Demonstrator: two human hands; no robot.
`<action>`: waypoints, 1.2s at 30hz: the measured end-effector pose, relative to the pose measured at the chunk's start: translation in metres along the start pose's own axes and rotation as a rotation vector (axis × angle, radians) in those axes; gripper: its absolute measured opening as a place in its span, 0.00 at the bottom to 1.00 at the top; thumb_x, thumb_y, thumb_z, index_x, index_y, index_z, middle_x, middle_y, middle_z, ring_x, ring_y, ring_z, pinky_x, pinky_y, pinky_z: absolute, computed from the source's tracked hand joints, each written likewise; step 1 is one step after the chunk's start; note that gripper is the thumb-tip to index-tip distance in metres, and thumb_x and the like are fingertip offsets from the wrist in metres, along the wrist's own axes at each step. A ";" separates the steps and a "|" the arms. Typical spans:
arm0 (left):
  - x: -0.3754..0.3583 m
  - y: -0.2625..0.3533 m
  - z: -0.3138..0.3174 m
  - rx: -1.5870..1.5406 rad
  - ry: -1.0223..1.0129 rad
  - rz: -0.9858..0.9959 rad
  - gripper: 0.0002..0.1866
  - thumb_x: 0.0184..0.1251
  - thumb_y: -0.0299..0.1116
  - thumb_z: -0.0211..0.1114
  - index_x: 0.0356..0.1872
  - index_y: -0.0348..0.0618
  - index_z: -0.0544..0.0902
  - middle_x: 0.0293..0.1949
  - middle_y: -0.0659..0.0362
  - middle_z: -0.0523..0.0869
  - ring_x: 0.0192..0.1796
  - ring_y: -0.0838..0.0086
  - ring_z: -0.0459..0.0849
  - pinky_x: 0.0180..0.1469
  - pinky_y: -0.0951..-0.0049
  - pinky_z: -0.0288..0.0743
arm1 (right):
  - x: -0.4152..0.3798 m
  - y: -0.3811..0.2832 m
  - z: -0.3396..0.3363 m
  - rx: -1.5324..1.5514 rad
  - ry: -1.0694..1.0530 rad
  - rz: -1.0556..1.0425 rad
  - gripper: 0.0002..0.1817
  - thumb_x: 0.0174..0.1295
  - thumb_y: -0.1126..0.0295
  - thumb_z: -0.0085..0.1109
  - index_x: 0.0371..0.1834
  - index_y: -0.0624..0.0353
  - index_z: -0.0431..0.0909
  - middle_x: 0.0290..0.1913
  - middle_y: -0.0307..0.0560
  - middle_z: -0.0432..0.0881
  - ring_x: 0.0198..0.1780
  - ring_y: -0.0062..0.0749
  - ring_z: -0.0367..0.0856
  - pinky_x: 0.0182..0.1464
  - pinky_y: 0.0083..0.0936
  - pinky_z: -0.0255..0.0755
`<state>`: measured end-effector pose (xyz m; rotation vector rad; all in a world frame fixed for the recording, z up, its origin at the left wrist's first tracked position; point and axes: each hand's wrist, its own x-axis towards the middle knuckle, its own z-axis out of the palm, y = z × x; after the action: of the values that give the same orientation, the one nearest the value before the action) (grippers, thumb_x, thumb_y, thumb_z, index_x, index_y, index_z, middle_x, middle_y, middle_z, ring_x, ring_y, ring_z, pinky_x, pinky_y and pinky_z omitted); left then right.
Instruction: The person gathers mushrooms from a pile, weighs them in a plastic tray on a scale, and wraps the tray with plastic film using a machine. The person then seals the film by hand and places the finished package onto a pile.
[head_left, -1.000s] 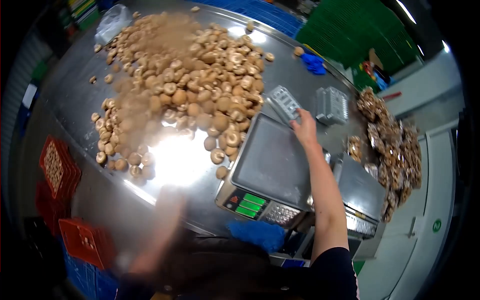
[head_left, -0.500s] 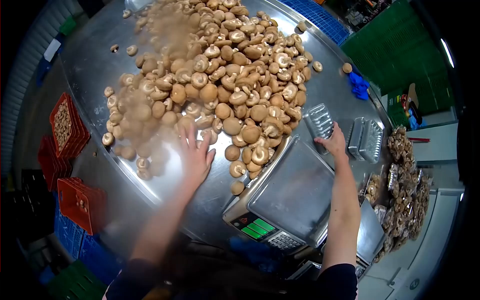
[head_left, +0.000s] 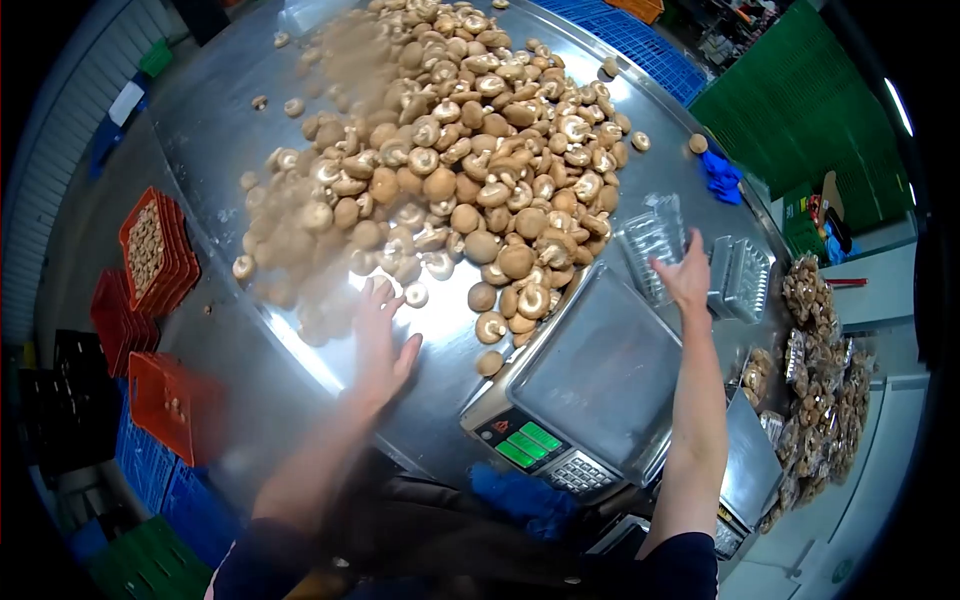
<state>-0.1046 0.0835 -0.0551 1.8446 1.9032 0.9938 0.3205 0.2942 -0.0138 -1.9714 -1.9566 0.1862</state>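
Note:
Brown shiitake mushrooms (head_left: 480,190) lie in a large heap on the metal table, caps and stems turned every way. My left hand (head_left: 382,345) is at the heap's near edge, fingers apart and holding nothing; a single mushroom (head_left: 416,294) lies just beyond its thumb. Over on the right, my right hand (head_left: 685,275) has its thumb and fingers spread beside a clear plastic tray (head_left: 645,240). The thumb overlaps the tray's edge, and I see no firm grip. Between my hands stands a weighing scale (head_left: 598,370) with a bare platform and lit green displays.
More clear trays (head_left: 742,280) stand right of my right hand. Packed mushrooms (head_left: 815,390) are piled at far right. A blue glove (head_left: 720,178) lies near the table's far edge. Red crates (head_left: 172,405) stand at left beyond the table rim. A smear blurs the left part of the view.
My left hand has drawn back slightly from the heap. My right hand's fingers have spread from around the clear tray, which now lies at a different angle. The view has shifted slightly.

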 end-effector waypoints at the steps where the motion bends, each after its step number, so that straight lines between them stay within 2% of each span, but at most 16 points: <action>1: 0.000 0.001 -0.009 -0.074 -0.002 -0.005 0.32 0.52 0.28 0.68 0.62 0.41 0.68 0.68 0.47 0.65 0.73 0.52 0.57 0.71 0.54 0.53 | -0.002 -0.025 -0.015 0.154 0.033 -0.021 0.50 0.36 0.52 0.76 0.64 0.61 0.62 0.50 0.62 0.79 0.55 0.51 0.76 0.59 0.40 0.68; 4: 0.009 0.011 -0.035 -0.452 -0.078 -0.201 0.43 0.55 0.38 0.70 0.70 0.40 0.58 0.69 0.50 0.64 0.71 0.60 0.62 0.69 0.59 0.59 | -0.035 -0.121 -0.060 0.495 -0.196 -0.222 0.51 0.38 0.48 0.74 0.66 0.59 0.63 0.56 0.60 0.77 0.61 0.46 0.73 0.62 0.39 0.67; 7: 0.032 0.022 -0.060 -0.839 -0.071 -0.101 0.51 0.54 0.42 0.73 0.74 0.42 0.49 0.70 0.49 0.61 0.69 0.63 0.65 0.66 0.62 0.63 | -0.100 -0.189 -0.029 0.803 -0.824 -0.384 0.50 0.41 0.47 0.71 0.68 0.58 0.63 0.57 0.50 0.76 0.61 0.43 0.72 0.63 0.37 0.64; 8: 0.032 0.024 -0.067 -0.829 -0.021 -0.070 0.41 0.57 0.39 0.71 0.69 0.38 0.60 0.59 0.49 0.76 0.56 0.68 0.78 0.53 0.69 0.74 | -0.118 -0.213 -0.017 0.868 -1.144 -0.455 0.48 0.47 0.48 0.68 0.70 0.58 0.60 0.59 0.52 0.75 0.60 0.42 0.73 0.65 0.37 0.63; 10: 0.022 0.001 -0.099 -0.813 -0.610 -0.529 0.24 0.63 0.36 0.67 0.56 0.35 0.74 0.38 0.54 0.86 0.35 0.77 0.83 0.34 0.78 0.75 | -0.165 -0.231 0.029 1.417 -1.602 -0.172 0.47 0.54 0.44 0.61 0.72 0.60 0.56 0.60 0.58 0.74 0.61 0.43 0.74 0.66 0.37 0.63; 11: 0.006 -0.004 -0.097 -0.815 -0.473 -0.508 0.10 0.68 0.33 0.60 0.40 0.35 0.78 0.24 0.59 0.85 0.20 0.81 0.79 0.18 0.83 0.68 | -0.186 -0.232 0.051 1.575 -1.656 -0.005 0.47 0.58 0.40 0.55 0.73 0.61 0.54 0.60 0.60 0.74 0.61 0.44 0.74 0.66 0.37 0.64; 12: -0.007 -0.003 -0.103 -0.898 -0.441 -0.750 0.09 0.70 0.33 0.57 0.38 0.36 0.77 0.26 0.55 0.85 0.18 0.77 0.81 0.14 0.84 0.67 | -0.201 -0.232 0.064 1.730 -1.692 0.172 0.47 0.61 0.37 0.50 0.73 0.62 0.52 0.59 0.63 0.73 0.60 0.45 0.75 0.66 0.37 0.65; 14: -0.056 -0.044 -0.096 -0.710 -0.395 -0.918 0.11 0.73 0.33 0.51 0.37 0.34 0.75 0.25 0.53 0.85 0.19 0.70 0.84 0.10 0.81 0.67 | -0.219 -0.231 0.070 1.708 -1.496 0.686 0.42 0.69 0.37 0.32 0.74 0.61 0.49 0.57 0.65 0.74 0.56 0.46 0.79 0.59 0.38 0.73; 16: -0.084 -0.040 -0.098 -0.796 -0.402 -1.139 0.13 0.75 0.32 0.45 0.47 0.29 0.68 0.35 0.45 0.85 0.20 0.64 0.84 0.10 0.77 0.72 | -0.239 -0.229 0.088 1.383 -1.340 0.768 0.40 0.71 0.43 0.39 0.74 0.62 0.46 0.55 0.64 0.76 0.48 0.42 0.83 0.48 0.34 0.80; 17: -0.092 -0.038 -0.096 -0.849 -0.402 -1.219 0.13 0.75 0.30 0.44 0.50 0.28 0.66 0.38 0.43 0.84 0.21 0.63 0.84 0.12 0.76 0.74 | -0.254 -0.233 0.095 1.214 -1.200 0.730 0.34 0.72 0.58 0.46 0.73 0.64 0.45 0.49 0.62 0.79 0.34 0.38 0.86 0.32 0.28 0.82; 21: -0.080 -0.055 -0.076 -1.184 -0.285 -1.337 0.14 0.73 0.25 0.42 0.56 0.28 0.63 0.43 0.40 0.82 0.25 0.60 0.85 0.20 0.75 0.81 | -0.275 -0.238 0.126 1.068 -1.002 0.687 0.25 0.68 0.78 0.40 0.68 0.67 0.52 0.39 0.59 0.82 0.19 0.33 0.80 0.16 0.23 0.73; 25: -0.017 -0.081 -0.040 -1.200 -0.205 -1.299 0.18 0.70 0.21 0.43 0.59 0.28 0.61 0.44 0.40 0.82 0.28 0.61 0.86 0.26 0.74 0.83 | -0.225 -0.247 0.168 1.121 -0.753 0.773 0.18 0.66 0.80 0.36 0.59 0.72 0.62 0.33 0.58 0.81 0.15 0.29 0.74 0.13 0.23 0.68; 28: 0.036 -0.097 -0.003 -1.137 -0.196 -1.094 0.16 0.69 0.19 0.44 0.56 0.26 0.64 0.41 0.40 0.83 0.26 0.65 0.84 0.23 0.76 0.79 | -0.165 -0.257 0.181 1.200 -0.574 0.842 0.18 0.69 0.75 0.41 0.58 0.73 0.63 0.34 0.59 0.81 0.17 0.28 0.76 0.15 0.21 0.69; 31: 0.096 -0.109 0.026 -1.218 -0.122 -1.021 0.16 0.66 0.18 0.46 0.55 0.27 0.64 0.35 0.41 0.82 0.25 0.64 0.80 0.20 0.70 0.75 | -0.117 -0.258 0.202 1.250 -0.521 0.859 0.11 0.69 0.72 0.45 0.45 0.72 0.71 0.29 0.57 0.82 0.17 0.28 0.76 0.16 0.21 0.71; 34: 0.135 -0.116 0.034 -1.366 -0.153 -1.036 0.14 0.66 0.18 0.44 0.52 0.29 0.66 0.36 0.42 0.82 0.24 0.65 0.80 0.19 0.71 0.74 | -0.075 -0.275 0.195 1.235 -0.274 0.835 0.08 0.68 0.75 0.44 0.36 0.69 0.70 0.23 0.52 0.77 0.16 0.31 0.76 0.14 0.24 0.69; 36: 0.144 -0.114 0.043 -1.337 -0.105 -1.053 0.13 0.67 0.18 0.43 0.51 0.27 0.67 0.35 0.44 0.81 0.24 0.66 0.80 0.18 0.74 0.72 | -0.059 -0.270 0.208 1.224 -0.293 0.760 0.07 0.69 0.76 0.40 0.40 0.69 0.68 0.23 0.50 0.76 0.16 0.31 0.76 0.14 0.25 0.70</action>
<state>-0.1794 0.2408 -0.1263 0.0892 1.1804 1.1670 -0.0056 0.2629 -0.1249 -1.6366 -0.6520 1.4886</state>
